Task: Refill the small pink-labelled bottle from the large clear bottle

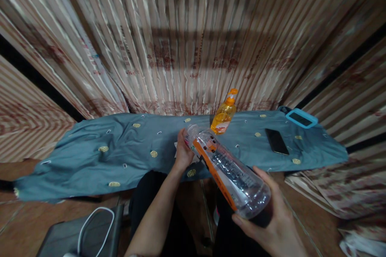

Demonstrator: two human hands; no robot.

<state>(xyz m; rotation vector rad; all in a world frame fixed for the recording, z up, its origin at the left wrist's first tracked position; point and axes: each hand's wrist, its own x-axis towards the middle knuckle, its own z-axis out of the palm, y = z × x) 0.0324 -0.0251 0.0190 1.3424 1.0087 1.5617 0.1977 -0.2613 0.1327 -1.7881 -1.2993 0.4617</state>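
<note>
While the right hand (271,213) cups the bottle (229,168) base in a closed grip, the left hand (182,150) pinches its cap end.

home room - curtains (193,40), cloth-covered table (120,148)

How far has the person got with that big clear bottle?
Done: the clear bottle is off the blue cloth and tilted. In hand: the right hand cups its base; the left hand grips the cap end. Whether the cap is loosened, I cannot tell. The orange bottle stands untouched.
</note>
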